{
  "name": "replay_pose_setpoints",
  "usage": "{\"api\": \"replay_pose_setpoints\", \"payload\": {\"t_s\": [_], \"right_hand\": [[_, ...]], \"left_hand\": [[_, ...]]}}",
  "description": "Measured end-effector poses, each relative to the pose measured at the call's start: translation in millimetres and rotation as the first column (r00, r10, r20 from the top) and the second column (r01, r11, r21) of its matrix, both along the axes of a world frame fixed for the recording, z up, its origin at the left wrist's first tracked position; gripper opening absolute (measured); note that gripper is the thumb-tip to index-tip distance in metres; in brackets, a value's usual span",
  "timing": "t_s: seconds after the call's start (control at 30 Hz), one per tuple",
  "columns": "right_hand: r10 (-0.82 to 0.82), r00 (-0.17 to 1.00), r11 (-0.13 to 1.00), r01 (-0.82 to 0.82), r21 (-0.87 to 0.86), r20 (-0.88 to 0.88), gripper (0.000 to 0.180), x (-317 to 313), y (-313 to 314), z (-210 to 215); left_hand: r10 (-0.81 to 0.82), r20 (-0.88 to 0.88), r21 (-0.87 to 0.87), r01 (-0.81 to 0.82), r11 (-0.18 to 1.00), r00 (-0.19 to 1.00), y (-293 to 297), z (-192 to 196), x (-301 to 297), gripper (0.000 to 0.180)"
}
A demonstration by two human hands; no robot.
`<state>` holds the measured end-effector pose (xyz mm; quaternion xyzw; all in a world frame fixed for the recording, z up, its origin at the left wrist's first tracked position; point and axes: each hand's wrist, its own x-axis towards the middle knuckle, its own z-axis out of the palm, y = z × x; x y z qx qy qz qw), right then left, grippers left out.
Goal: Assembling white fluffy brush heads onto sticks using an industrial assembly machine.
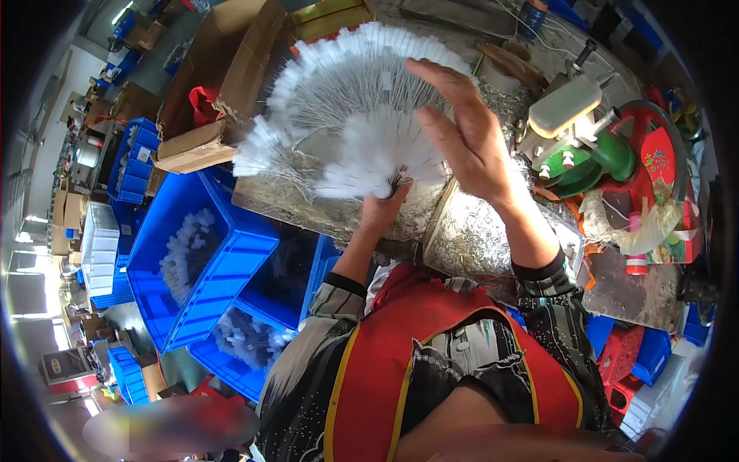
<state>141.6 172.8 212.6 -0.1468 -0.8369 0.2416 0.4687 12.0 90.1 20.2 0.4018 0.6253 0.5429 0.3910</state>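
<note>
white fan of wired tags [346, 108], blue bins [231, 254], red apron [385, 362]

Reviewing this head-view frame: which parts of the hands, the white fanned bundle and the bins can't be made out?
- Left hand: fingers hidden behind the fanned bundle.
- Right hand: palm faces away; contact unclear.
- Bundle's single pieces: too fine and blurred to count.
- Blue bin contents: too small to identify.
- Lower left edge: blurred patch.

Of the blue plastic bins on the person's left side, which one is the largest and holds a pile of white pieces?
It is the upper-left blue bin, beside the cardboard boxes. It has a pale pile in its middle; the bin to its right looks dark inside, and the lower bin is smaller.
</note>
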Motion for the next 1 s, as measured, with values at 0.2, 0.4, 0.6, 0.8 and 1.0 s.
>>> {"api": "replay_pose_setpoints", "payload": {"t_s": [0.2,0.4,0.6,0.8,1.0], "right_hand": [[0.053,0.922,0.999,-0.054,-0.009,0.384,0.049,-15,10,-23],[0.079,0.983,0.994,-0.065,-0.085,0.168,0.052,-16,-2,2],[0.183,0.924,0.958,-0.244,0.150,0.335,0.039,-18,-7,2],[0.150,0.863,0.951,-0.259,0.167,0.483,0.030,-14,-25,12],[0.185,0.837,0.872,-0.382,0.306,0.516,0.038,-29,-42,4]], "left_hand": [[0.213,-0.636,0.465,0.148,0.873,0.741,4,-11,0,0.032],[-0.050,-0.331,0.205,0.123,0.971,0.942,8,-13,-3,0.032],[0.103,-0.395,0.389,0.064,0.919,0.913,-2,-24,0,0.029],[0.053,-0.286,0.269,0.027,0.963,0.957,9,-24,9,0.033],[0.109,-0.174,0.353,-0.041,0.935,0.979,4,-3,6,0.034]]}}
